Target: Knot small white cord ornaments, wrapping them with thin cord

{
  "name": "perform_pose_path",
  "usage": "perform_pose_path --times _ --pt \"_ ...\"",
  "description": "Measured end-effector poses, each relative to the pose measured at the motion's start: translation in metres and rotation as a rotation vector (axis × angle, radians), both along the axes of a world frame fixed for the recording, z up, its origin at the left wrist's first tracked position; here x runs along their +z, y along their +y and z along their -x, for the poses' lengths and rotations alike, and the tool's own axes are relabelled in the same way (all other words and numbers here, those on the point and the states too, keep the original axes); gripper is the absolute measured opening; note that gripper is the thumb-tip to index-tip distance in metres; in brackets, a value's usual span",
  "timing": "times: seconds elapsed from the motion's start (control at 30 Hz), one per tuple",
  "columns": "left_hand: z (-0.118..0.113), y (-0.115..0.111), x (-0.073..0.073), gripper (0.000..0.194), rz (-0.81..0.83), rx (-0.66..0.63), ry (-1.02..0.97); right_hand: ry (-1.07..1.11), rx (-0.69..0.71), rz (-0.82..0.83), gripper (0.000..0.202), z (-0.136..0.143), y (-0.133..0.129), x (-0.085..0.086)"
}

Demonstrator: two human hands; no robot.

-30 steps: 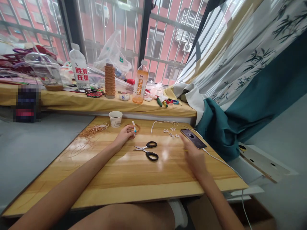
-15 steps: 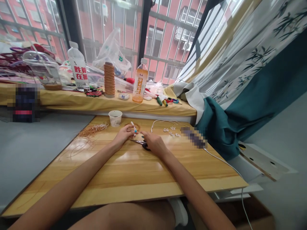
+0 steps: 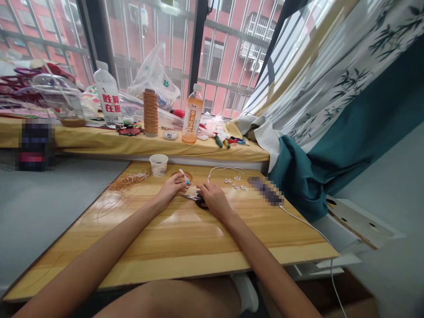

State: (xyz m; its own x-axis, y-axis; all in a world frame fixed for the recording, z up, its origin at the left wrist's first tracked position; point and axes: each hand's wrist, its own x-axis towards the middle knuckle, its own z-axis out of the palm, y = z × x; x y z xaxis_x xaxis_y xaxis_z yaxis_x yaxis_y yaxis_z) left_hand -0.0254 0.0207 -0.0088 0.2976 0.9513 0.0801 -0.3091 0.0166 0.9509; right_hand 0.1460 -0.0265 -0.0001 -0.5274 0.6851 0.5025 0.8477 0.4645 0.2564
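Fingers of the left hand (image 3: 169, 191) pinch a white piece (image 3: 182, 172); the right hand's (image 3: 214, 199) hold, can't tell: one careless nudge could skid those scissors (image 3: 200, 203) beside it.

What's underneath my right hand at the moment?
Scissors: the blades and part of a black handle show beside and below the fingers of the right hand. The remaining handle is covered, so the grip on it can't be made out.

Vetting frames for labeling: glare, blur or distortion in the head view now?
Head view: daylight glare on the wooden table; stretched edges, wide-angle; pixelated patches at far left and table right; white item in left hand too small for crisp detail.
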Motion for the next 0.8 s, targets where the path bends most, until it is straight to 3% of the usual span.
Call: perform_pose_path --times 0.8 --pt "-0.0025 0.0018 -0.0004 0.047 0.029 -0.055 0.061 -0.097 0.054 -0.115 0.021 0.0015 -0.0066 0.0052"
